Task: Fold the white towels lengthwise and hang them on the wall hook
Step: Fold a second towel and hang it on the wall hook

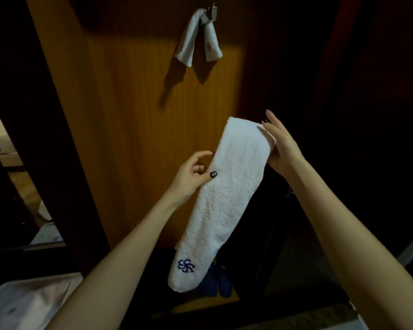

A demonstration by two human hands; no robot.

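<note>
- The left hand (196, 172) comes up from the lower left on a bare forearm. It pinches the left edge of the folded white towel (227, 198). The thumb, with a dark painted nail, lies on the front of the cloth, and the curled fingers sit beside and behind the edge.
- The right hand (280, 146) reaches in from the lower right, higher than the left, with its back toward the camera. It grips the towel's upper right end with the thumb laid over the cloth and one finger pointing up. The other fingers are hidden behind the towel.
- The folded white towel is a long, narrow strip held in the air between both hands. It is tilted, with its rounded top end up and to the right and its lower end hanging down to the left.
- A blue embroidered emblem (186, 265) sits near the towel's lower end.
- A second white towel (198, 41) hangs over the metal wall hook (211, 14) near the top of the wooden panel (129, 103). Its two ends droop apart, and the right end carries a faint reddish mark.
- The held towel is well below the hook and apart from the hung one.
- A pair of blue shoes (215, 282) stands on the floor behind the held towel's lower end, partly hidden by it.
- A pale cloth (22, 306) fills the lower left corner; what it lies in cannot be told.
</note>
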